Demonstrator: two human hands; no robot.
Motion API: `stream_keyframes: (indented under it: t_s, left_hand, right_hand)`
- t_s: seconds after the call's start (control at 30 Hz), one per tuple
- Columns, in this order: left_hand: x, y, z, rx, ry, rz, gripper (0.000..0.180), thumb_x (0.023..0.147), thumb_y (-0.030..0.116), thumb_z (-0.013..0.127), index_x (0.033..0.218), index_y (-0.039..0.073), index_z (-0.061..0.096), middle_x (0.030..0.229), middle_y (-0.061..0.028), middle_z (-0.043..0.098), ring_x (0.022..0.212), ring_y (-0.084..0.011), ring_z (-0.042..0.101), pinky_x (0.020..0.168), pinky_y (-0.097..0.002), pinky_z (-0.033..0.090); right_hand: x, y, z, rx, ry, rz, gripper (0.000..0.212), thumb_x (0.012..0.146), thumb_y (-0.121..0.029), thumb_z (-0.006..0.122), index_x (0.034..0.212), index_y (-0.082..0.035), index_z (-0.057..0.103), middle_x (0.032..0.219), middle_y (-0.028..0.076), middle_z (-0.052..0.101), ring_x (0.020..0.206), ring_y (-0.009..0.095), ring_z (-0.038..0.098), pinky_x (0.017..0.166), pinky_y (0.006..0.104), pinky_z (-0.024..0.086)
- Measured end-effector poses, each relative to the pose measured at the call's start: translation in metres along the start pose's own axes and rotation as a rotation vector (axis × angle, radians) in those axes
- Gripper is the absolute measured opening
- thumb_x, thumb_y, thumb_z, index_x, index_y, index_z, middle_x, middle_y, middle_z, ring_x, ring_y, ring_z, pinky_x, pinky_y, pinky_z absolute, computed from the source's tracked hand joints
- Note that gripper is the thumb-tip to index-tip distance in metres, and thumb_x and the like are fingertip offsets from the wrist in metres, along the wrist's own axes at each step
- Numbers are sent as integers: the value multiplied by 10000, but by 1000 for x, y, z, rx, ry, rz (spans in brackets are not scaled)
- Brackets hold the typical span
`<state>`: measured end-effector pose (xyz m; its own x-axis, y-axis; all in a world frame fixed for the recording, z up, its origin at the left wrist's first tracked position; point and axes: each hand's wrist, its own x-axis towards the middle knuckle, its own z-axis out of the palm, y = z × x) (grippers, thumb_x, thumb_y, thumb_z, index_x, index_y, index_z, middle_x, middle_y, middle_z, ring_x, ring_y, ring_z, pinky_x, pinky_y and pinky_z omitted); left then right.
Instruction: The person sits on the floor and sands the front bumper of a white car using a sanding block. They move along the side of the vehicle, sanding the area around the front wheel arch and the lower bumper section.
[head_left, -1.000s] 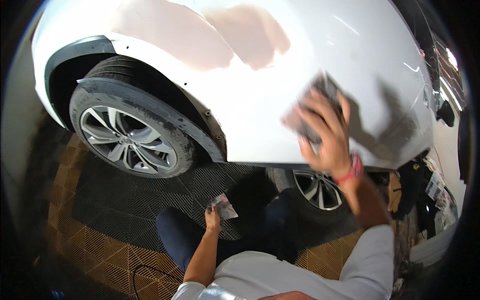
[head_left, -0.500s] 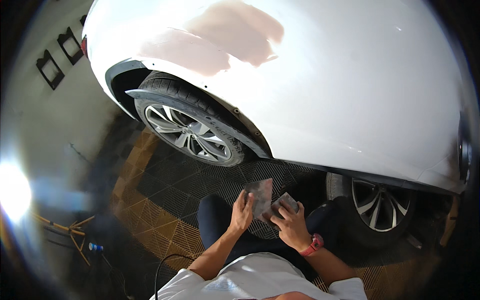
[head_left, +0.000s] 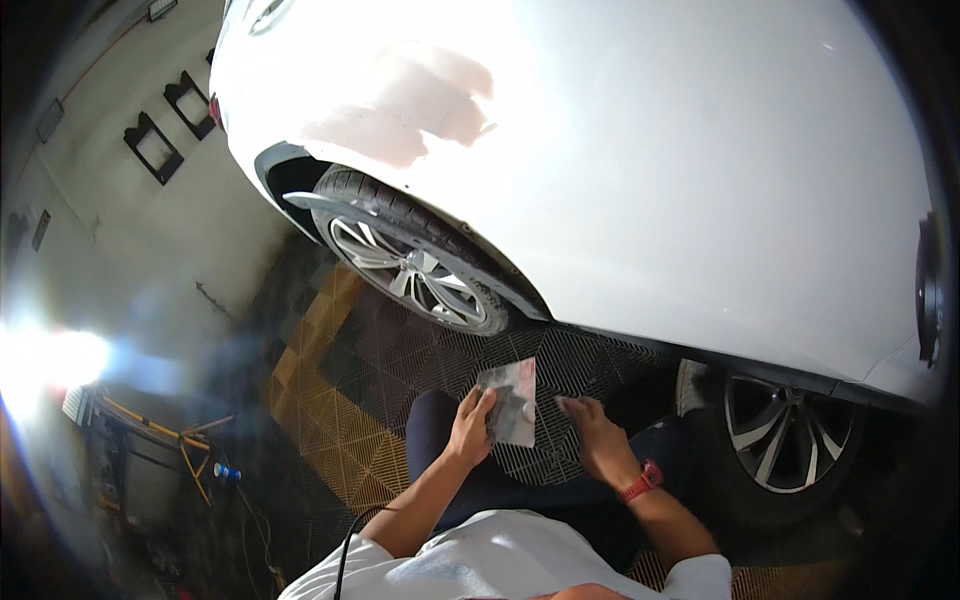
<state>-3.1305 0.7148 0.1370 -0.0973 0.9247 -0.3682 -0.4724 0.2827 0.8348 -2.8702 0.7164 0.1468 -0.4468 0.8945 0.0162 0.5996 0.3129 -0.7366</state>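
Observation:
My left hand (head_left: 470,425) grips the left edge of a flat, pale grey rectangular plate (head_left: 514,420) with dark smears and a reddish corner. To its right, my right hand (head_left: 602,440) is closed, with a red watch on the wrist. A thin flat piece (head_left: 563,403) shows nearly edge-on at its fingertips; the rest of it is hidden by the fingers. The two hands are apart, in front of my lap. Beyond them stands a white car (head_left: 640,200) with a beige-pink patch (head_left: 400,105) over its wheel arch.
A wheel (head_left: 415,265) is at the car's left end, with a loose-looking arch trim strip (head_left: 440,250) across it. Another wheel (head_left: 775,430) sits at the right. A bright lamp (head_left: 60,360) and a yellow stand (head_left: 165,430) are at the left, on slatted floor tiles (head_left: 320,400).
My right hand has drawn away to the right from the plate, and its flat grey piece has turned edge-on. The plate now shows more of its face. The view has shifted a little.

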Motion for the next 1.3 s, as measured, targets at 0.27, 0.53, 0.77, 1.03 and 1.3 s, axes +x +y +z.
stream_keyframes:
  t_s: [0.27,0.53,0.77,1.03,1.3]
  left_hand:
    - [3,-10,20,176,162,98,723,1033,395,627,1560,-11,343,1503,-172,492,1376,-273,472,1150,-396,381]
    - [17,-4,21,-62,260,326,501,1072,339,568,1431,-4,493,1338,-103,608,1239,-233,585,1056,-366,466]
    - [33,-37,-33,-282,74,-56,342,1085,229,519,1358,24,540,1233,-94,658,1095,-209,667,975,-413,551]
    - [75,-103,-78,-234,16,-306,413,1091,239,499,1437,14,488,1300,-130,619,1190,-266,626,1049,-457,519]
    - [86,-101,-72,-100,33,-349,486,1080,255,535,1490,7,455,1424,-140,574,1307,-280,553,1139,-428,404]
  right_hand:
    - [-5,21,43,1436,249,122,537,939,-11,611,1462,-35,491,1320,59,616,1224,175,571,1055,315,440]
    - [-21,34,25,592,-202,-132,561,974,-64,572,1514,-17,433,1348,131,632,1259,239,607,1075,325,448]
    - [-10,20,-30,1750,245,89,783,1016,-616,481,1553,-58,365,1498,194,502,1348,408,530,974,721,490]
    - [25,-94,-114,1085,589,-282,642,1027,-454,510,1526,-56,438,1497,175,496,1371,382,497,1078,576,455]
    - [115,-226,-178,-1424,891,-452,513,850,-282,742,1359,-298,678,1502,4,537,1492,283,366,1210,614,72]
